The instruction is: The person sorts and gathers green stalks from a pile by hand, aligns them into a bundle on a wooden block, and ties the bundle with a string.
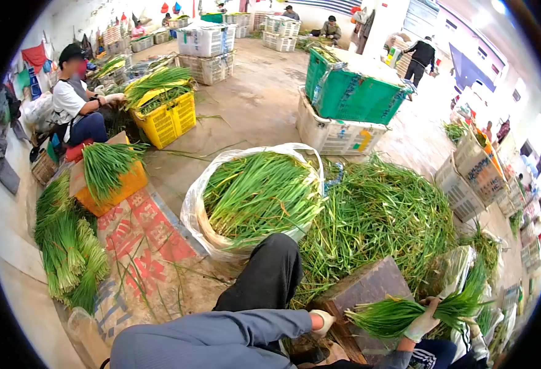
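My right hand, in a whitish glove, is wrapped round a bunch of long green leafy stalks over a dark wooden block. The bunch fans out on both sides of the hand. At the block's left edge is my gloved left hand, below a grey sleeve; its fingers are too small and hidden to make out. Beyond my raised knee, a round container lined with clear plastic holds many green stalks. A large heap of loose green leaves lies beside it.
A co-worker sits at the left by a yellow crate. Bundles of stalks lie along the left wall. A green crate stands on a white one. Another person's gloved hand is close by at right.
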Tool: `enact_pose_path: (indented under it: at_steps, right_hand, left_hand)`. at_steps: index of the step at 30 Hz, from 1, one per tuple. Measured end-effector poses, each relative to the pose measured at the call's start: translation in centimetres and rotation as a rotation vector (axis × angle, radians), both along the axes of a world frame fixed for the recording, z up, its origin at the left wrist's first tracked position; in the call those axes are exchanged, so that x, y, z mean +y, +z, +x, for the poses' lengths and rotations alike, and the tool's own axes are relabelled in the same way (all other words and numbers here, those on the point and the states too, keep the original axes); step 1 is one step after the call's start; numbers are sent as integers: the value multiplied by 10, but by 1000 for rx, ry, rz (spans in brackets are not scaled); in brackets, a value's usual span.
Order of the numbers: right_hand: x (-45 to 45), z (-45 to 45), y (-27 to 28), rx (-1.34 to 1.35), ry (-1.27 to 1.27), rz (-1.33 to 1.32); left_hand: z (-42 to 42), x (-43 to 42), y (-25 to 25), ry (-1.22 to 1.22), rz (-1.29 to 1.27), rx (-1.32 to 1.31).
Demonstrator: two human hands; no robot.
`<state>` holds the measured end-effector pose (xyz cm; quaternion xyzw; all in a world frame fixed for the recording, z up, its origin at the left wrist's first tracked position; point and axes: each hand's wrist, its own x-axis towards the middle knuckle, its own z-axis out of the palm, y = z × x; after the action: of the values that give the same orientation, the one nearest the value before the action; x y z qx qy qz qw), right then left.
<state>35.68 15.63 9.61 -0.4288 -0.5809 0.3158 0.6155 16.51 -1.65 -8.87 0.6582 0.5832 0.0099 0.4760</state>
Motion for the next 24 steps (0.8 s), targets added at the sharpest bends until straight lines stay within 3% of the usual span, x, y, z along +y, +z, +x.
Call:
enact_pose_path:
  at_steps: [3, 4, 5, 6, 7, 8, 10, 12, 13, 15, 18, 20, 21, 22, 24]
  right_hand:
    - [-21, -20, 20, -71, -64, -60]
    - [-9, -15, -1, -144, -89, -106]
    - [-10, -15, 6, -582, -313, -550]
    - [13, 15, -46, -524, -55, -323]
    - [23, 23, -66, -402, 21, -48]
    - [13, 24, -28, -396, -46, -100]
    - [-8, 21, 23, -71, -115, -152]
    - [-18, 13, 3, -291, -248, -2]
    - [-10, 15, -33, -643, -357, 195]
    - [-30, 23, -32, -702, 180, -224]
    - [-30, 7, -21, 794, 496, -246]
    - [-38, 0, -26, -806, 13, -352]
    - [-46, 2, -26, -794, -13, -352]
    - [-46, -2, -23, -74, 161, -265]
    - [-39, 0, -21, 622, 426, -221]
  left_hand:
    - [-9, 0, 27, 90, 88, -84]
    - [-12, 4, 34, 70, 82, -32]
    - [-10, 7, 40, 29, 76, 6]
    - [-12, 5, 47, 53, 122, 9]
    - [-15, 7, 53, 17, 106, 26]
    - [-20, 4, 71, 32, 103, 32]
    - [-21, 5, 71, 99, 80, 36]
    - [-16, 7, 62, 155, 165, 49]
    - [-13, 12, 65, 147, 146, 56]
    - [-7, 12, 64, 135, 186, 59]
    - [-14, 13, 64, 200, 233, 7]
    - [-11, 22, 63, 255, 237, 82]
    - [-10, 27, 64, 256, 233, 100]
    - [-15, 30, 66, 302, 228, -1]
    - [-27, 38, 67, 492, 357, -18]
